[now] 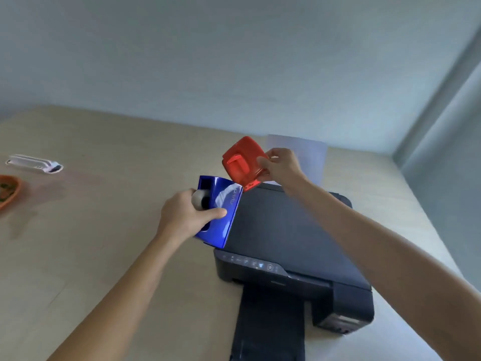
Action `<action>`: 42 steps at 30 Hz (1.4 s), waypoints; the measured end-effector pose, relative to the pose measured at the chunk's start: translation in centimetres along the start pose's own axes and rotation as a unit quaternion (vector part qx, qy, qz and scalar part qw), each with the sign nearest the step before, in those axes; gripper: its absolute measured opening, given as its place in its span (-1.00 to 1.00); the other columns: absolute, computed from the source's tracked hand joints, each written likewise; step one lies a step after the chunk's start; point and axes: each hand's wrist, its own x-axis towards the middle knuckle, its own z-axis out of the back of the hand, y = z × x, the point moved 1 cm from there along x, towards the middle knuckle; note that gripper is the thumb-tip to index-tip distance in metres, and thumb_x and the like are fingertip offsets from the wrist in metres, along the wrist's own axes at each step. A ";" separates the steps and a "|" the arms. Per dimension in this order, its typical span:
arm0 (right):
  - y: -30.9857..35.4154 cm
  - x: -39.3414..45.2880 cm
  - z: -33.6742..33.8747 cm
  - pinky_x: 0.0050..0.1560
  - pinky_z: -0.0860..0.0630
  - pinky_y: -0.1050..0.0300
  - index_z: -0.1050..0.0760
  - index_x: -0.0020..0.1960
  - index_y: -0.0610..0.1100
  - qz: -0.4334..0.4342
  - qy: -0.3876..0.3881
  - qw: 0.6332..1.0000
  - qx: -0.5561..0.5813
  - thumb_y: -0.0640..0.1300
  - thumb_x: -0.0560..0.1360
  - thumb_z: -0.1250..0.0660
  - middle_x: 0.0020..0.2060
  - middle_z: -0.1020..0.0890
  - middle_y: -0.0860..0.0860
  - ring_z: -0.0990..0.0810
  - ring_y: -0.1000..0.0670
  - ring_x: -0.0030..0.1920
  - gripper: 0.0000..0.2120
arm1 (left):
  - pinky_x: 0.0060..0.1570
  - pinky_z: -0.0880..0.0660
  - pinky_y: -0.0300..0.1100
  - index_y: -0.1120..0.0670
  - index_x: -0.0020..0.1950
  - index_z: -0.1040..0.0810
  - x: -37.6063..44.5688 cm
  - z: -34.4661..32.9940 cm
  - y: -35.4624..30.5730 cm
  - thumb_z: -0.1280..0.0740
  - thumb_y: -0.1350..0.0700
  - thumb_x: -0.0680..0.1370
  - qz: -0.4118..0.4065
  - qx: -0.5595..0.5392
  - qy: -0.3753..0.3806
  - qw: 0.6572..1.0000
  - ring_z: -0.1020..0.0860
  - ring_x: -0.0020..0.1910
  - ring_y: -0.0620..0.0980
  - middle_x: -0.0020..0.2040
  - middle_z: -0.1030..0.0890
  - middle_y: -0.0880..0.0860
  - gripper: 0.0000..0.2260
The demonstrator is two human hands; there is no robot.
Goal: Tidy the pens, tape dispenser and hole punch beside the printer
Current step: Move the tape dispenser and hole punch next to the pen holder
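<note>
Items in hand, 2: glossy blue plastic tape dispenser (221, 214), grasped in our left hand (182, 214) against the black printer (286, 230); red plastic hole punch (242, 162), pinched tilted in our right hand (281, 165) above it. We advise lowering each flat beside the printer. Pens (33, 164) lie well apart.

Pale wall (234, 53), seemingly wooden table (104, 142).
</note>
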 end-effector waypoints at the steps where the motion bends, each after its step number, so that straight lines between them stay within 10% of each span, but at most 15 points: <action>1: -0.1 -0.4 3.2 -0.19 -0.66 -0.17 -0.47 -0.19 -0.26 0.003 -0.016 1.000 -0.002 -0.25 0.46 -0.40 -0.26 -0.61 -0.28 -0.64 -0.16 -0.40 -0.87 | -0.35 -0.41 -0.20 0.00 -0.16 -0.57 -0.3 -1.8 -2.4 -0.58 -0.10 0.25 -0.019 -0.001 0.017 1.000 -0.60 -0.21 0.04 -0.24 -0.64 -0.03 -0.69; 10: -7.6 -6.8 30.0 -0.27 -0.65 -0.08 -0.46 -0.27 -0.22 -0.043 -0.193 0.980 0.001 -0.30 0.46 -0.40 -0.38 -0.57 -0.20 -0.59 -0.10 -0.49 -0.82 | -0.14 -0.49 -0.16 -0.12 -0.30 -0.53 -6.8 -22.0 -17.6 -0.54 -0.13 0.25 -0.143 0.019 0.234 0.962 -0.62 -0.11 -0.01 -0.18 -0.67 -0.07 -0.77; 18: -19.4 -10.8 41.1 -0.14 -0.66 -0.21 -0.52 -0.19 -0.26 -0.164 -0.302 0.939 0.018 -0.22 0.45 -0.41 -0.13 -0.66 -0.30 -0.66 -0.19 -0.39 -0.88 | -0.25 -0.55 -0.14 0.06 -0.15 -0.58 -11.5 -40.3 -19.4 -0.43 -0.30 0.08 -0.078 0.130 0.356 0.922 -0.61 -0.13 0.00 -0.13 -0.66 0.00 -0.46; 24: -27.1 -12.2 41.5 -0.15 -0.65 -0.26 -0.49 -0.23 -0.18 -0.243 -0.322 0.915 0.036 -0.21 0.45 -0.43 -0.15 -0.65 -0.27 -0.67 -0.22 -0.37 -0.85 | -0.22 -0.51 -0.18 0.00 -0.12 -0.61 -11.6 -45.3 -17.2 -0.43 -0.06 0.28 -0.038 0.220 0.339 0.914 -0.59 -0.09 0.04 -0.08 -0.63 0.00 -0.77; 42: -36.5 -12.6 34.3 -0.38 -0.59 0.03 -0.50 -0.17 -0.26 -0.321 -0.284 0.903 -0.015 -0.15 0.48 -0.39 -0.20 -0.66 -0.28 -0.66 -0.15 -0.35 -0.83 | 0.04 -0.59 -0.03 0.18 0.29 -0.33 -10.4 -48.7 -16.0 -0.54 -0.01 0.36 0.131 0.209 0.251 0.936 -0.55 0.21 0.14 0.23 -0.55 0.15 -0.36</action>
